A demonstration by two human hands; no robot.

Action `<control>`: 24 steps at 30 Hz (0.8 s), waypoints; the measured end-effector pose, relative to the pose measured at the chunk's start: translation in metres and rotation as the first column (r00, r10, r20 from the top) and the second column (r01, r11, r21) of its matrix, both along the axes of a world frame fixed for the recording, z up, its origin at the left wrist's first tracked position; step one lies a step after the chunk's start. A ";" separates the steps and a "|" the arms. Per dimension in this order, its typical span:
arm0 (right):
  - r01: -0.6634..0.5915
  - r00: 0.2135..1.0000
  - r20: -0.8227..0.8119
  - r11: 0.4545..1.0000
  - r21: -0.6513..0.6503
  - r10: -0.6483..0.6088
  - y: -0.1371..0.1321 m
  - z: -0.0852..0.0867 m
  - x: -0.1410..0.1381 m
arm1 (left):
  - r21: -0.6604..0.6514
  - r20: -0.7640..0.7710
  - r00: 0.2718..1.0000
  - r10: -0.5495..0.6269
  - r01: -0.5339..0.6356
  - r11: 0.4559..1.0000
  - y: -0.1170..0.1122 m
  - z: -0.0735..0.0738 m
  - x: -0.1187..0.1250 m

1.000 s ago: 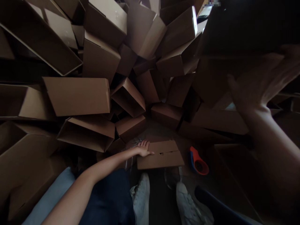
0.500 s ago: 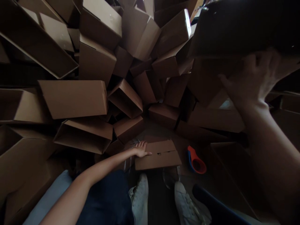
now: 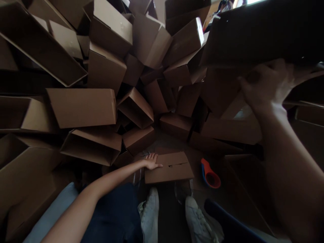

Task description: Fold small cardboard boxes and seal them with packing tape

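A closed cardboard box with a slit along its top lies on the floor in front of my shoes. My left hand rests on its left end, fingers stretched out flat and thumb pointing right. Raised at the right, my right hand has its fingers bent against the lower edge of a large dark cardboard box. Its fingertips are partly lost in shadow. An orange tape dispenser-like thing with a round opening and a blue part lies right of the small box.
Cardboard boxes are heaped ahead and to both sides, many open-ended, such as a box at the left. My white shoes stand just before the small box. A bright opening shows at the top right.
My right hand and the large dark box have shifted slightly lower in view. My left hand stays on the small box. The whole view has turned a little.
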State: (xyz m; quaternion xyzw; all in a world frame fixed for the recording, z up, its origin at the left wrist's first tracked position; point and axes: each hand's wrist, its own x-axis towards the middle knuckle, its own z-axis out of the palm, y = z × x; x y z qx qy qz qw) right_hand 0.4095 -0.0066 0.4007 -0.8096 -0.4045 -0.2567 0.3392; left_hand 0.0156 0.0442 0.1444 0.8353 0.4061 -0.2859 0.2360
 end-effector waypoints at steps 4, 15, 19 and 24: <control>0.006 0.996 -0.084 0.995 0.099 0.003 -0.001 -0.001 -0.006 | -0.006 0.007 1.000 0.004 -0.004 1.000 -0.001 0.003 0.000; -0.117 0.993 0.000 0.965 0.237 0.121 -0.010 0.005 0.011 | -0.021 0.003 1.000 0.019 -0.019 1.000 0.000 -0.001 0.000; -0.132 0.991 0.054 0.957 0.257 0.122 -0.012 0.013 0.008 | -0.017 0.010 1.000 0.017 -0.017 1.000 0.000 -0.001 -0.001; -0.207 0.974 0.140 0.947 0.244 0.177 -0.016 0.026 -0.001 | -0.015 0.011 1.000 0.023 -0.023 1.000 -0.002 0.001 0.000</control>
